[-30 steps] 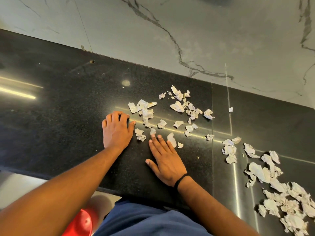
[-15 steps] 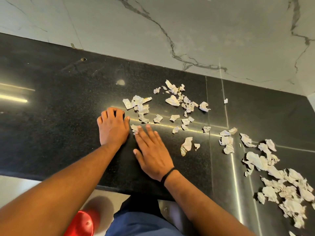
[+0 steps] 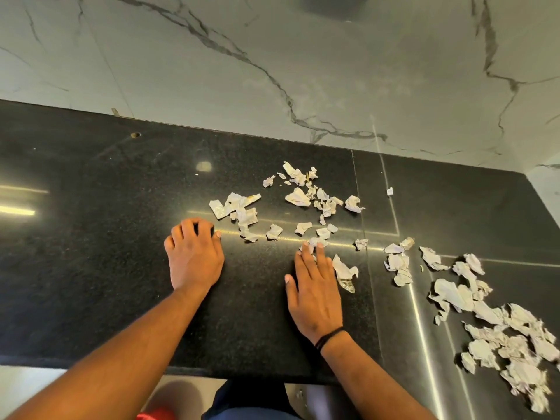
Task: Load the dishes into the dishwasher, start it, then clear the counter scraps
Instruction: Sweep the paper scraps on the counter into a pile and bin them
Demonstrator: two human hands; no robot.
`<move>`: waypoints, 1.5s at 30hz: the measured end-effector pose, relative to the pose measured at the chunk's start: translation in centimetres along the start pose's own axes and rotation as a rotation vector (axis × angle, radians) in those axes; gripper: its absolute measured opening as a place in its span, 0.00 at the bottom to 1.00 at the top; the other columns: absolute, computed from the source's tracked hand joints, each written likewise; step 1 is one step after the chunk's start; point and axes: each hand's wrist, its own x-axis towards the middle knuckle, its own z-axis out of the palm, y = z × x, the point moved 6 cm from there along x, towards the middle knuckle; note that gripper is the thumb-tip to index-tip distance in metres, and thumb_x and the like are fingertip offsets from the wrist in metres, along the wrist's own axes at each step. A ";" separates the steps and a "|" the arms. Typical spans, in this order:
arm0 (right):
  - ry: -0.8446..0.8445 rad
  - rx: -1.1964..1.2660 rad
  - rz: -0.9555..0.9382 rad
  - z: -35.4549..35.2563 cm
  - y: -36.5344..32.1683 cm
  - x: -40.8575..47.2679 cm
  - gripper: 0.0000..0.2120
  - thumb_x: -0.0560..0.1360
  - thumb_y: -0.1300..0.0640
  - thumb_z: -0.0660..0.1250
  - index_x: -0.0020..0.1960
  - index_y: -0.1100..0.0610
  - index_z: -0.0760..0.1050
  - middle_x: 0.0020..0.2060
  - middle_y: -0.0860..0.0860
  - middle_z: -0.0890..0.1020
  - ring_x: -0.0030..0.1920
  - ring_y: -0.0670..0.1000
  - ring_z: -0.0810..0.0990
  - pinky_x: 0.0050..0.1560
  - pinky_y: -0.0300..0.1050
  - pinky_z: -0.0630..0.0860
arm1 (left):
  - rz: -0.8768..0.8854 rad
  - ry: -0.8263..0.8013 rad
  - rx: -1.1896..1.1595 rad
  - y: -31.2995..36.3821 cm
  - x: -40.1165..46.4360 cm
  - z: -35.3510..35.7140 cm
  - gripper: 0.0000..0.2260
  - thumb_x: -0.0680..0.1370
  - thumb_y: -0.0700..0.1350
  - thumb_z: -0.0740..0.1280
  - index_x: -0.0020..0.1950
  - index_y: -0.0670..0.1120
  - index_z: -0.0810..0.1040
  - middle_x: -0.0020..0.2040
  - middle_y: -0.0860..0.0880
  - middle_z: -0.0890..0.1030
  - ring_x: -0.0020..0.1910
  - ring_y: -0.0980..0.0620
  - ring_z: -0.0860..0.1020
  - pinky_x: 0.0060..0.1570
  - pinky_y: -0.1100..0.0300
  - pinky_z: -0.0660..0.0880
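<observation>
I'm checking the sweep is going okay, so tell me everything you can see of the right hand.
The right hand lies palm down on the black counter, fingers straight and close together, thumb spread to the left. A thin black band circles its wrist. Its fingertips touch a small paper scrap, and a larger crumpled scrap lies against its right edge. It grips nothing.
</observation>
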 end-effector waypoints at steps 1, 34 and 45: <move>-0.003 0.019 -0.031 -0.2 -1.2 0.7 0.28 0.83 0.44 0.48 0.80 0.55 0.57 0.81 0.51 0.52 0.80 0.53 0.41 0.79 0.52 0.41 | -0.004 -0.002 -0.002 0.0 0.0 0.0 0.10 0.81 0.50 0.65 0.57 0.46 0.74 0.57 0.43 0.71 0.54 0.42 0.70 0.53 0.44 0.71; -0.078 0.026 0.076 1.0 3.3 1.8 0.32 0.82 0.38 0.42 0.81 0.54 0.52 0.81 0.50 0.51 0.80 0.51 0.43 0.79 0.51 0.44 | 0.011 -0.036 0.013 0.2 0.3 -0.4 0.29 0.76 0.72 0.59 0.57 0.47 0.73 0.58 0.43 0.70 0.55 0.43 0.70 0.55 0.45 0.71; -0.135 0.046 -0.349 0.9 -7.2 6.3 0.28 0.83 0.46 0.51 0.81 0.54 0.54 0.80 0.50 0.55 0.81 0.56 0.46 0.80 0.56 0.48 | -0.011 -0.024 -0.014 0.1 0.2 -0.2 0.15 0.80 0.58 0.64 0.57 0.47 0.75 0.58 0.44 0.71 0.56 0.42 0.71 0.55 0.44 0.70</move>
